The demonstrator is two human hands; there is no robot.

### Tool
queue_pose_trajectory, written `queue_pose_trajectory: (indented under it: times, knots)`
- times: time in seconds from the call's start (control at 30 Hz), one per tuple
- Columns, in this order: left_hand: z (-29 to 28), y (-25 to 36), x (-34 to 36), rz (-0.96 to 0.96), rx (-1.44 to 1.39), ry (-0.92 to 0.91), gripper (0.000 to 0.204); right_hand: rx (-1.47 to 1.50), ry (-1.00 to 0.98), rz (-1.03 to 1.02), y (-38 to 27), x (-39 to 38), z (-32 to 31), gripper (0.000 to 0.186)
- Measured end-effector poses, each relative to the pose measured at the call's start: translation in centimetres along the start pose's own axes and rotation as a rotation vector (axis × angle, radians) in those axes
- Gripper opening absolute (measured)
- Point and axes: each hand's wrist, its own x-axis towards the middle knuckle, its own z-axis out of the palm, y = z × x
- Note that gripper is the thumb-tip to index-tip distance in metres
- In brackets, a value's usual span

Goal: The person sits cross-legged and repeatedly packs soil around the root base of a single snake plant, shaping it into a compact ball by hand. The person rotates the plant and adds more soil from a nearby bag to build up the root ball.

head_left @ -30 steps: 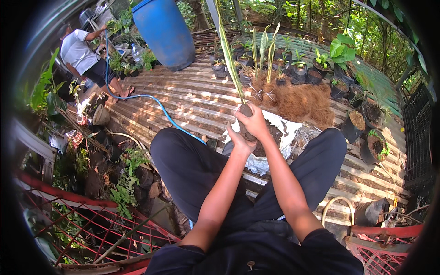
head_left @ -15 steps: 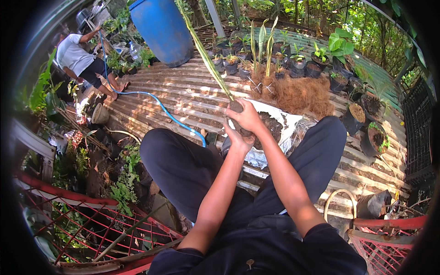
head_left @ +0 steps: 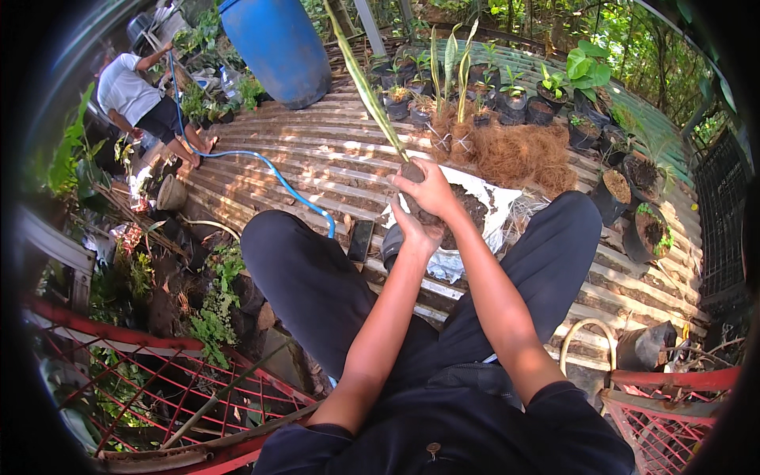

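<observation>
A long, yellow-edged snake plant leaf rises to the upper left from a dark clump of soil at its base. My right hand is closed round the upper part of this clump. Just below, my left hand cups the lower part, its fingers partly hidden. Behind my hands, loose dark soil lies on a white plastic sheet. The dark rim of a black pot shows beside my left hand, mostly hidden by my wrist and knee.
Brown coconut fibre and several potted plants stand beyond the sheet. A blue hose crosses the corrugated surface from a person at the far left. A blue barrel stands behind. A dark flat object lies by my left knee.
My hands stay on the soil clump, with the right hand shifted slightly. The leaf leans a little further left. More of the dark flat object beside my left knee shows.
</observation>
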Motion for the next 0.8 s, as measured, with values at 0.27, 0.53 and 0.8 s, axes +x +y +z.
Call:
queue_pose_trajectory:
  times: [0.27,0.53,0.8]
  knots:
    - [0.0,0.4,-0.1,-0.039,0.000,0.018,0.078,-0.007,-0.005,0.091,1.1,0.3,0.0,0.060]
    - [1.7,-0.3,-0.6,0.009,0.005,0.049,0.071,0.040,0.080,0.062,-1.3,-0.6,-1.2,0.033]
    - [1.9,0.2,0.3,0.019,-0.014,0.045,0.076,0.217,0.073,0.100,-1.0,-0.5,-1.1,0.030]
